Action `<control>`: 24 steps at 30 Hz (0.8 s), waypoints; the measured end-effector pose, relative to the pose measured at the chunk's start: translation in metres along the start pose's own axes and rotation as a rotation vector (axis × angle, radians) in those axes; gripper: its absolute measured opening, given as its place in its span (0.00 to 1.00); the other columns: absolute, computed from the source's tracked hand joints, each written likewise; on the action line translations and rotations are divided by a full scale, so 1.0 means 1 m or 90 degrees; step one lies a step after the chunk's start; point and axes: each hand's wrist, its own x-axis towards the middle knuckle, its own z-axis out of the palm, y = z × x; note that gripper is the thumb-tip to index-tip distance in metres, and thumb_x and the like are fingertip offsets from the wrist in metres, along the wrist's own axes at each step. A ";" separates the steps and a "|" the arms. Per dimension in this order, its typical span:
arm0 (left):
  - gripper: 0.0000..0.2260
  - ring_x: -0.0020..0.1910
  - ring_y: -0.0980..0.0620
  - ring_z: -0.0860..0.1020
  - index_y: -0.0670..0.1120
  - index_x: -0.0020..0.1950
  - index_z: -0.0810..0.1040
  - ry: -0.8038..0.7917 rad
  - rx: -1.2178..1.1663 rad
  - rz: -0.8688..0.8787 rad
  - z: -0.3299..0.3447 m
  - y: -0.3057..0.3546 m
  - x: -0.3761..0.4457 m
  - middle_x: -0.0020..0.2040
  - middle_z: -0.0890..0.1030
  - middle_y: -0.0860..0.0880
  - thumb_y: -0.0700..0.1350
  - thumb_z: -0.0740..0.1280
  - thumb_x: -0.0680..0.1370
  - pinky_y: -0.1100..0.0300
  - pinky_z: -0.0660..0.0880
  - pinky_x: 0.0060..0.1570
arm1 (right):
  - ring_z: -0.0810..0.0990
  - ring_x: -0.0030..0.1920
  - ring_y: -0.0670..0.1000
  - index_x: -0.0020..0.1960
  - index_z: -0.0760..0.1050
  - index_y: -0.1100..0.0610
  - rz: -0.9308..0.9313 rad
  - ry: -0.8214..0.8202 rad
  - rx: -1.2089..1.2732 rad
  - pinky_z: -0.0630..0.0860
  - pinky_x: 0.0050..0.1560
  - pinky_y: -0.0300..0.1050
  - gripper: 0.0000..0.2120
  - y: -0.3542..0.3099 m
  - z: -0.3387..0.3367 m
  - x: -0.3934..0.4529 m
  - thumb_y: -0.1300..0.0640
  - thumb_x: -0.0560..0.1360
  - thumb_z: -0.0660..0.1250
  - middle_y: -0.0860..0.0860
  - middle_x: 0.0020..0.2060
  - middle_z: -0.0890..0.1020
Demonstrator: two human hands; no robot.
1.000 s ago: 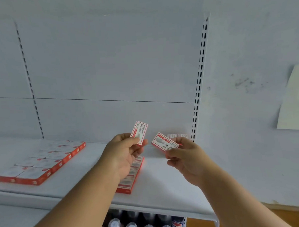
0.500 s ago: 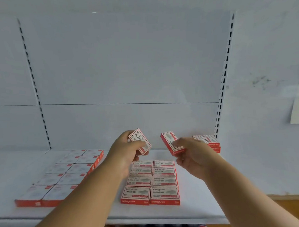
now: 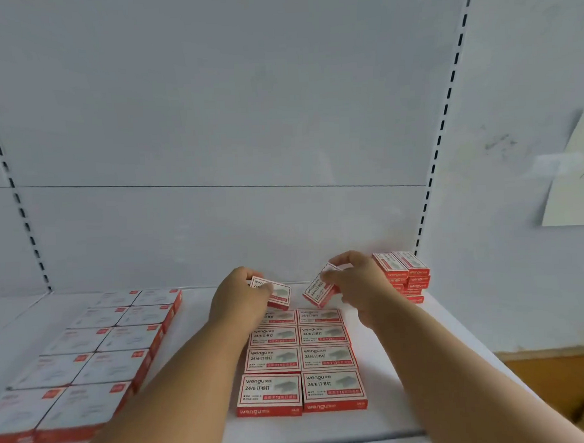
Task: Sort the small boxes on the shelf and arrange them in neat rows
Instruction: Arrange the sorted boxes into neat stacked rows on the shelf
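On the white shelf (image 3: 199, 423), a block of larger boxes (image 3: 89, 360) is laid out at the left. One small box (image 3: 276, 293) is gripped by the left hand (image 3: 238, 299), fingers curled round it, above a two-column grid (image 3: 300, 361). A second box (image 3: 317, 291) is pinched by the right hand (image 3: 360, 285). A stack (image 3: 406, 275) is seen at far right.

Two bare forearms come up from the bottom edge of the view, with no sleeve showing on either as far as the frame reaches. The left hand (image 3: 235, 300) and the right hand (image 3: 363, 285) are both uncovered: no glove, no watch, no bracelet at the wrists. The fingers (image 3: 340, 258) look short and rounded, and slightly blurred, so nails cannot be made out
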 end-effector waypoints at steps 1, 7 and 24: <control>0.08 0.45 0.51 0.82 0.53 0.57 0.75 0.005 0.010 -0.001 0.001 -0.002 0.002 0.48 0.81 0.54 0.49 0.67 0.79 0.52 0.81 0.48 | 0.81 0.36 0.52 0.50 0.75 0.56 -0.008 0.035 -0.011 0.74 0.31 0.42 0.10 0.004 0.002 0.003 0.62 0.72 0.73 0.56 0.43 0.84; 0.12 0.45 0.51 0.81 0.51 0.58 0.78 -0.012 0.196 0.030 0.008 -0.005 0.005 0.49 0.81 0.54 0.55 0.62 0.80 0.57 0.78 0.43 | 0.77 0.36 0.48 0.44 0.75 0.56 -0.062 0.074 -0.294 0.70 0.32 0.41 0.10 0.017 0.004 0.010 0.52 0.72 0.73 0.50 0.39 0.80; 0.08 0.42 0.54 0.78 0.52 0.52 0.81 -0.001 0.272 0.079 0.010 -0.010 0.006 0.45 0.79 0.55 0.54 0.66 0.78 0.61 0.71 0.39 | 0.79 0.50 0.53 0.55 0.74 0.57 -0.150 0.036 -0.592 0.74 0.46 0.44 0.13 0.023 0.007 -0.001 0.48 0.77 0.65 0.50 0.49 0.80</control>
